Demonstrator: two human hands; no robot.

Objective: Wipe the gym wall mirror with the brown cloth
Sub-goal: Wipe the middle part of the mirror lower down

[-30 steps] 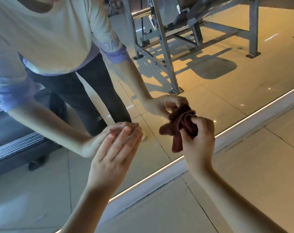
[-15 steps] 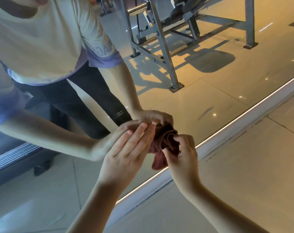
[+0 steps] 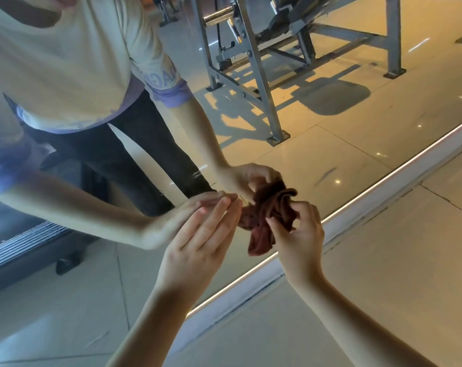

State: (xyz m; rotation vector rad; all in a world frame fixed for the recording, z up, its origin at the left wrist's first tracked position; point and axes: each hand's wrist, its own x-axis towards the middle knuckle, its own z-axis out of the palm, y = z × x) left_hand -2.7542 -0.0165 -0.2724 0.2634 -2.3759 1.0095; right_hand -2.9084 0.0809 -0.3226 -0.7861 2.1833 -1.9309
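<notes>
Two bare forearms reach up from the bottom edge of the view over the pale tiled floor [image 3: 388, 292]. The left grip [image 3: 198, 242] is slack and holds nothing: its fingers [image 3: 219, 215] lie straight and together, with the tips just beside the left edge of the brown cloth [image 3: 264, 221]. Whether they touch it cannot be told. The right grip [image 3: 296, 234] pinches the cloth, thumb and curled fingers closed on the bunched folds, and a loose tail of fabric hangs below the thumb. The cloth is crumpled into a wad held between the two grips, low on the gym wall mirror [image 3: 357, 144] and close to its bottom edge. The wad's upper folds meet their own reflection on the glass. A white sill [image 3: 391, 207] with a thin bright strip along it runs slantwise under the mirror.

In the glass the person appears in a pale shirt with lilac cuffs and dark trousers. Further back stands a grey metal machine frame [image 3: 253, 75], throwing shadows over the sunlit tiles. A dark ribbed machine base [image 3: 18, 250] lies at the left edge.
</notes>
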